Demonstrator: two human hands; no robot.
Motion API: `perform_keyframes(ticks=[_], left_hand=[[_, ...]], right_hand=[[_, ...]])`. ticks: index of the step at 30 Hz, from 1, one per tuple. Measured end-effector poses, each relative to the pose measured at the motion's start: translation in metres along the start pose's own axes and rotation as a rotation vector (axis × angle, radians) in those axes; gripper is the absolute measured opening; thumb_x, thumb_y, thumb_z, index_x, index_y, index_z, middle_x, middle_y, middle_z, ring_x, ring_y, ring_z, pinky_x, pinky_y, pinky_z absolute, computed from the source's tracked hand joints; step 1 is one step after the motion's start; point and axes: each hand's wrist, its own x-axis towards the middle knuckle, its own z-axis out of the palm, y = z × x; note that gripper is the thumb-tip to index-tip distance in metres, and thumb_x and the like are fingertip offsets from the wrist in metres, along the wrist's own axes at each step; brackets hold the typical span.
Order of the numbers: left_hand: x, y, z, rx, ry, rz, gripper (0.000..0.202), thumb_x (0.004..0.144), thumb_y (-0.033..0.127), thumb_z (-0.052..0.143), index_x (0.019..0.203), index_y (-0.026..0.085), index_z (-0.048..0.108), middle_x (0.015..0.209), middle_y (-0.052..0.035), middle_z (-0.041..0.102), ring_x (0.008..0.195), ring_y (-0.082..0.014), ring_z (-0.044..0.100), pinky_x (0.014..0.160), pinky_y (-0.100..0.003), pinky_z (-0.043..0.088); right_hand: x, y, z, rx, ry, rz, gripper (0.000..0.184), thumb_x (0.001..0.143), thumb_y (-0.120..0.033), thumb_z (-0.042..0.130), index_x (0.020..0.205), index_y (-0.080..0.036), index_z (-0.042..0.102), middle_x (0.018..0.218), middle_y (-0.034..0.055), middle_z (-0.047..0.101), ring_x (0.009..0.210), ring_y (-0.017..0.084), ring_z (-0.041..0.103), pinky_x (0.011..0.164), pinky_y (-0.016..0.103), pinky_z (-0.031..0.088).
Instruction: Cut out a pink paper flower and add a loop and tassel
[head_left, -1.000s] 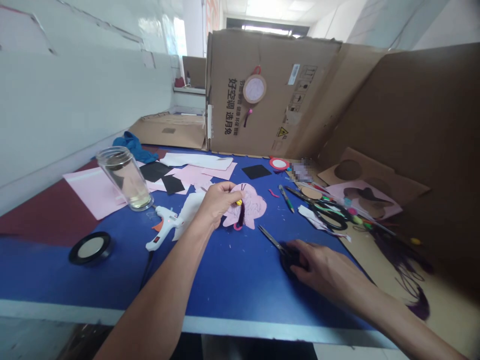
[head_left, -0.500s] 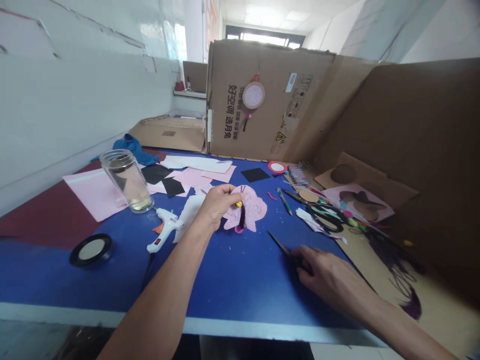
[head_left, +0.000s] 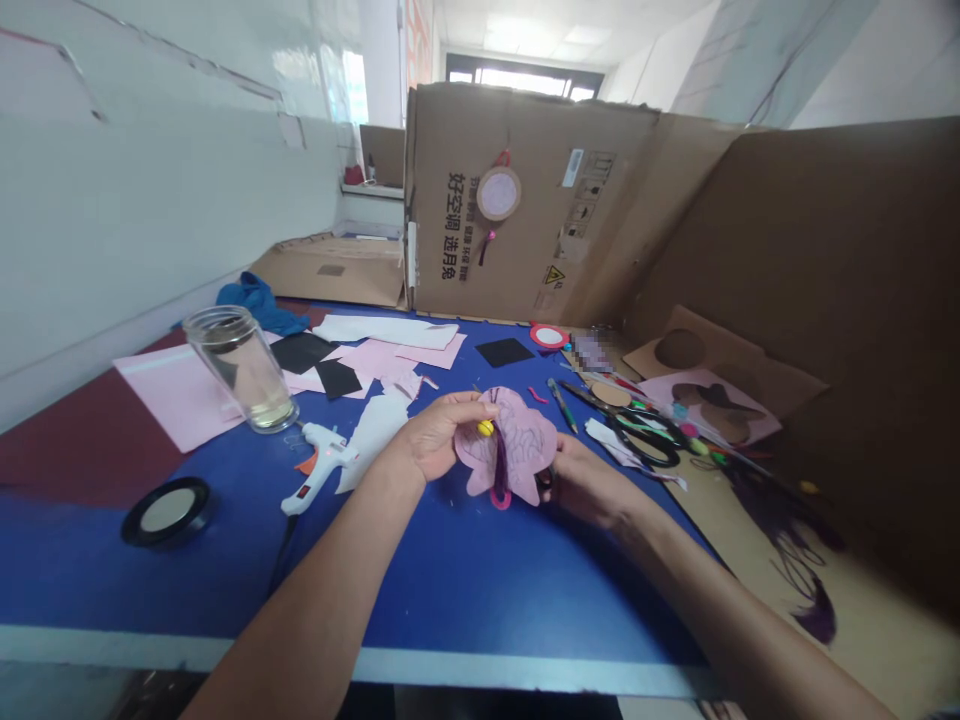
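My left hand (head_left: 442, 435) pinches the upper left edge of a pink paper cutout (head_left: 529, 445) with drawn lines and a wavy outline. A dark purple tassel (head_left: 501, 465) with a yellow bead (head_left: 486, 428) hangs over its front, and a pink ring (head_left: 500, 499) shows at its bottom edge. At the cutout's right side, my right hand (head_left: 589, 480) is closed around black-handled scissors (head_left: 547, 484). Their blades are hidden behind the cutout, and some right fingers are hidden too.
To the left are a white glue gun (head_left: 319, 465), a glass jar of liquid (head_left: 247, 375) and a black tape roll (head_left: 166, 510). Larger scissors (head_left: 645, 440), a pen (head_left: 562, 405) and purple tassels (head_left: 780, 530) lie right. A cardboard box (head_left: 540, 230) stands behind.
My right hand has lifted the scissors from the tabletop and moved up and left to the cutout. The cutout in my left hand has shifted slightly right and closer.
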Motion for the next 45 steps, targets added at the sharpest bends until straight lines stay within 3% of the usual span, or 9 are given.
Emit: perform_keyframes(ticks=[4,8,13,16,18,23,26,29,45], left_hand=[[0.002,0.000,-0.003,-0.047,0.062,-0.003,0.029,0.059,0.019,0.097,0.075,0.015,0.072,0.072,-0.0007,0.067,0.063,-0.0121,0.061,0.066,-0.026,0.047],[0.004,0.001,-0.004,-0.041,0.110,0.008,0.031,0.056,0.018,0.096,0.069,0.016,0.068,0.067,0.0011,0.064,0.059,-0.0102,0.057,0.062,-0.025,0.043],[0.001,0.004,-0.002,0.017,0.100,0.002,0.033,0.053,0.021,0.097,0.066,0.015,0.068,0.064,0.0009,0.063,0.057,-0.0094,0.055,0.059,-0.025,0.040],[-0.002,0.006,-0.002,0.102,0.099,0.007,0.031,0.058,0.025,0.095,0.063,0.016,0.066,0.062,0.0007,0.061,0.055,-0.0091,0.051,0.057,-0.025,0.038],[-0.003,0.007,-0.003,0.190,0.129,0.010,0.029,0.059,0.025,0.093,0.062,0.017,0.065,0.062,-0.0005,0.062,0.056,-0.0101,0.052,0.058,-0.026,0.040],[-0.006,0.004,-0.001,0.375,0.129,-0.047,0.021,0.062,0.023,0.088,0.063,0.020,0.067,0.061,-0.0017,0.063,0.056,-0.0117,0.053,0.056,-0.027,0.037],[-0.006,0.000,0.001,0.421,0.116,-0.086,0.019,0.065,0.021,0.084,0.062,0.020,0.066,0.060,-0.0027,0.063,0.055,-0.0117,0.053,0.054,-0.028,0.035],[-0.005,-0.003,0.002,0.447,0.128,-0.111,0.019,0.065,0.020,0.082,0.061,0.021,0.064,0.059,-0.0029,0.063,0.054,-0.0121,0.053,0.053,-0.028,0.035],[-0.002,-0.001,0.006,0.563,0.170,-0.167,0.021,0.069,0.014,0.078,0.061,0.019,0.060,0.058,-0.0008,0.062,0.055,-0.0103,0.054,0.057,-0.028,0.037]], right_hand=[[0.008,-0.002,0.005,0.050,-0.067,0.039,0.037,0.068,-0.044,0.095,0.082,-0.021,0.070,0.067,-0.0024,0.061,0.057,0.012,0.052,0.054,0.023,0.042],[0.014,0.001,0.006,0.087,-0.152,0.086,0.040,0.068,-0.047,0.098,0.077,-0.019,0.070,0.064,-0.0022,0.060,0.053,0.009,0.049,0.048,0.020,0.033],[0.018,0.010,0.001,0.126,-0.220,0.102,0.046,0.061,-0.047,0.103,0.073,-0.018,0.070,0.059,-0.0029,0.059,0.048,0.008,0.044,0.048,0.021,0.033],[0.014,0.008,-0.014,0.105,-0.237,0.095,0.047,0.065,-0.050,0.103,0.082,-0.018,0.073,0.063,-0.0024,0.061,0.051,0.008,0.042,0.049,0.021,0.032],[0.009,0.003,-0.030,0.029,-0.234,0.077,0.051,0.072,-0.054,0.099,0.102,-0.019,0.077,0.079,0.0018,0.068,0.058,0.010,0.047,0.051,0.021,0.033],[-0.010,-0.011,-0.071,-0.244,-0.177,0.022,0.069,0.080,-0.063,0.091,0.133,-0.023,0.072,0.106,0.0078,0.072,0.077,0.016,0.058,0.066,0.026,0.047],[-0.016,-0.018,-0.081,-0.407,-0.175,-0.031,0.063,0.083,-0.062,0.088,0.128,-0.021,0.073,0.106,0.0086,0.073,0.090,0.021,0.063,0.075,0.030,0.049],[-0.017,-0.021,-0.079,-0.476,-0.173,-0.005,0.055,0.084,-0.060,0.088,0.122,-0.022,0.077,0.095,0.0045,0.072,0.084,0.019,0.061,0.073,0.030,0.047],[-0.014,-0.016,-0.080,-0.474,-0.145,0.077,0.056,0.075,-0.058,0.095,0.118,-0.022,0.087,0.083,0.0008,0.069,0.073,0.015,0.052,0.068,0.028,0.041]])
